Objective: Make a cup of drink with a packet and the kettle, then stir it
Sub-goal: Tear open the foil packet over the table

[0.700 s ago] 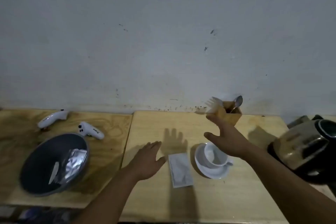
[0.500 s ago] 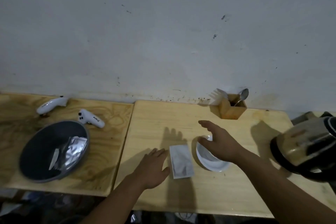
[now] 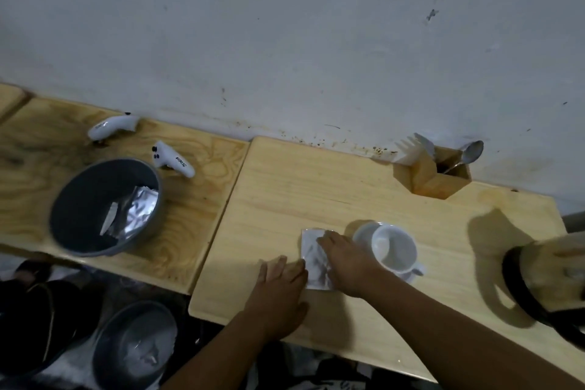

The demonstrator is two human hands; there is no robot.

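Packet: my white sachet (image 3: 311,258) lies flat on the right-hand wooden table (image 3: 364,199), just left of the cup; it looks unopened, though blur hides the seal.
Change: half a second ago my right hand hovered over the cup; it now rests on the packet. My head has tipped down and rolled, so the tables slant across the view.
Right hand: my right hand (image 3: 346,260) lies on the packet, fingers spread flat over its right half; it presses more than it grips, and I cannot tell whether a pinch has formed.
Left hand: my left hand (image 3: 278,290) lies flat and loose on the table, fingertips touching the packet's left edge, holding nothing.
Meaning: I judge the pick-up of the packet is beginning; tearing, pouring and stirring all remain.
Cup: the white cup (image 3: 394,247) stands upright on its saucer (image 3: 411,277), touching my right wrist; it looks empty.
Kettle: the kettle (image 3: 547,282) sits at the right edge, blurred; contents not visible.
Holder: the wooden box (image 3: 427,179) by the wall holds a spoon (image 3: 471,152) and pale forks (image 3: 411,146).
Grey bowl: the bowl (image 3: 79,231) on the left table holds crumpled foil wrappers (image 3: 136,210).
Lower bowl: a second grey bowl (image 3: 107,345) below the table holds pale scraps I cannot make out.
Controllers: two white handsets (image 3: 172,161) lie behind the grey bowl.
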